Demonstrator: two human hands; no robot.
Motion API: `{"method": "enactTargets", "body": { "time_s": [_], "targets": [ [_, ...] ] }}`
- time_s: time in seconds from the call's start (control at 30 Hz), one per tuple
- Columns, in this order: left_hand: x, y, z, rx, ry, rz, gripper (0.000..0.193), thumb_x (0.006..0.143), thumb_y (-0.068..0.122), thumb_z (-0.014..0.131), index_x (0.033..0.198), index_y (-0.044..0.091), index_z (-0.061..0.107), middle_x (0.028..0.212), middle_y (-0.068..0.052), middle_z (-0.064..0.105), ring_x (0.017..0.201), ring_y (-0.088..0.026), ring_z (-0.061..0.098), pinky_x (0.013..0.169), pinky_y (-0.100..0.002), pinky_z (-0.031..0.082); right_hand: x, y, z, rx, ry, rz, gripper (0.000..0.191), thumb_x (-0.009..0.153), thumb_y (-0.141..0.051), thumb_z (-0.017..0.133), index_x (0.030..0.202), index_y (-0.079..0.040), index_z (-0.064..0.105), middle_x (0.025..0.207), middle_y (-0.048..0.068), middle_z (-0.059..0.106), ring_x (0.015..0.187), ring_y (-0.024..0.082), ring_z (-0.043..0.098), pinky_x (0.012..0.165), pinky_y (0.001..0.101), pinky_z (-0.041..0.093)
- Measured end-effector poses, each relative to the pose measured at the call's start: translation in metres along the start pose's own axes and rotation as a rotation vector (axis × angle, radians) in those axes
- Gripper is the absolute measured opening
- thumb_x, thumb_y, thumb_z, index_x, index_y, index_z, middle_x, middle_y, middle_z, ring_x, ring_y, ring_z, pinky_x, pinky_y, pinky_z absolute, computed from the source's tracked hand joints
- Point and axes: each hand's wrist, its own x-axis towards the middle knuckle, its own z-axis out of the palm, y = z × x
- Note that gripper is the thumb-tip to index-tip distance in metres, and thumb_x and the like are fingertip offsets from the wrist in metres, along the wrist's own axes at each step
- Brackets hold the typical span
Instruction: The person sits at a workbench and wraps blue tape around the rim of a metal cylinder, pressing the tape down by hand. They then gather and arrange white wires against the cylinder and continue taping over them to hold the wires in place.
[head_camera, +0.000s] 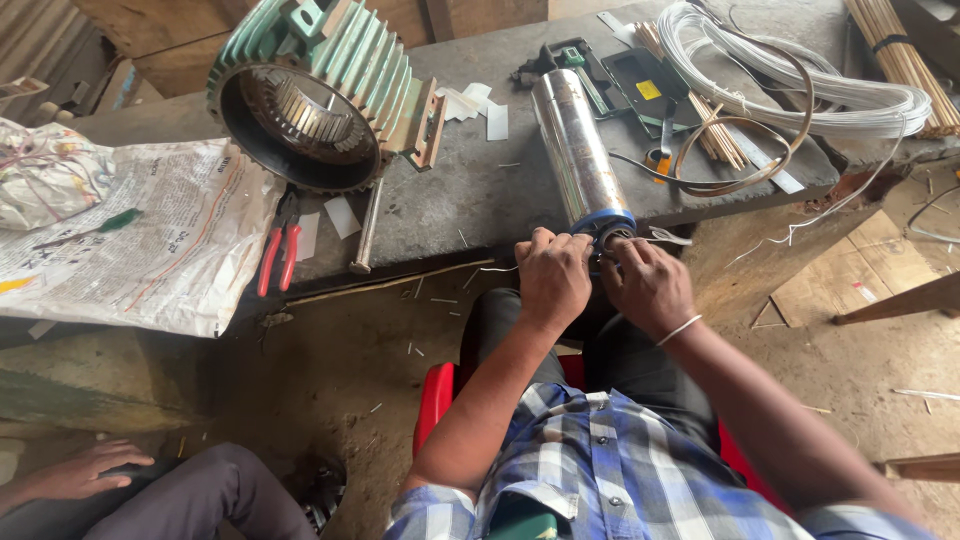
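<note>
Fingers (545, 250) of the left hand (553, 280) curled onto the near end of a shiny metal cylinder (575, 150), gripping its blue rim. Fingers (622, 256) of the right hand (650, 288) bent at the same open end, pinching something there; exactly what, cannot tell. Thin white wire strands (660, 238) trailing right from that end.

Grey, rough stone tabletop (470, 190), scuffed and littered with white paper slips. Cylinder lying on it lengthwise, far end pointing away, near end jutting over the near edge. Dirt floor (330, 370) below, dusty, strewn with scraps; flat cardboard (850, 280) on the ground at right.

Near edge of the tabletop running from left to right, dropping off just beside the hands. Open floor left of the knees, between the red seat (435, 400) and another person's hand (85, 470) resting on a dark trouser leg at bottom left. Tabletop middle mostly bare between the cylinder and the big motor housing.

Counted: one green ribbed motor housing (310, 90) at far left; one pair of red-handled pliers (278, 250); one metal rod (365, 230) beside them; one spread newspaper (150, 240); one green-handled screwdriver (95, 228) on it; one coil of white wire (800, 80) at far right; two bundles of thin wooden sticks (890, 50).
</note>
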Motion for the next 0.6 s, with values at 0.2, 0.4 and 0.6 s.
{"method": "enactTargets", "body": {
  "time_s": [0.2, 0.4, 0.6],
  "targets": [
    [0.003, -0.003, 0.001, 0.165, -0.056, 0.112, 0.027, 0.088, 0.014, 0.063, 0.109, 0.004, 0.075, 0.091, -0.007, 0.071, 0.098, -0.026, 0.059, 0.088, -0.043, 0.037, 0.004, -0.019, 0.013, 0.193, 0.204, 0.135, 0.028, 0.088, -0.011, 0.07, 0.115, -0.003, 0.068, 0.106, 0.018, 0.072, 0.095, 0.035, 0.07, 0.083, 0.0427, 0.057],
    [0.006, -0.006, -0.005, 0.229, -0.15, 0.148, 0.016, 0.087, 0.009, 0.061, 0.097, 0.008, 0.073, 0.085, -0.005, 0.07, 0.096, -0.024, 0.059, 0.09, -0.042, 0.037, 0.014, -0.017, 0.009, 0.127, 0.115, 0.08, 0.026, 0.091, -0.01, 0.072, 0.115, -0.001, 0.067, 0.104, 0.018, 0.07, 0.096, 0.036, 0.068, 0.087, 0.0436, 0.056],
    [0.014, -0.001, -0.014, 0.262, -0.142, 0.152, 0.008, 0.086, 0.007, 0.061, 0.085, 0.011, 0.068, 0.077, -0.002, 0.068, 0.093, -0.024, 0.06, 0.093, -0.044, 0.035, 0.019, -0.016, 0.002, 0.126, 0.073, 0.007, 0.031, 0.085, -0.01, 0.073, 0.114, 0.0, 0.069, 0.105, 0.018, 0.07, 0.097, 0.037, 0.067, 0.087, 0.044, 0.055]
  ]
}}
